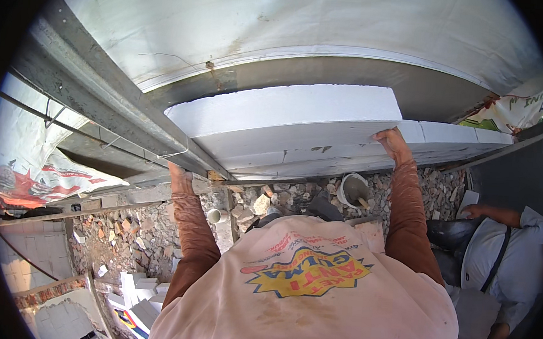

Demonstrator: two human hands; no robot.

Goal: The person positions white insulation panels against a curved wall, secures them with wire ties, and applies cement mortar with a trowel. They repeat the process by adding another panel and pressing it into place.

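A white lightweight concrete block (pixel 287 111) stands on the top of a wall of similar white blocks (pixel 266 160). My right hand (pixel 392 144) is closed on its lower right end, with the fingers curled at the edge. My left hand (pixel 180 179) is raised at the block's left side. A grey metal channel (pixel 126 101) passes in front of that hand and hides its fingers, so what it grips does not show. The channel also covers the block's lower left corner.
Rubble (pixel 136 242) covers the ground below. A bucket (pixel 354 190) with grey mortar and a handled tool stands near the wall's foot. Another person (pixel 503 252) sits at the right, one hand at a pale block. More white blocks (pixel 139 292) lie lower left.
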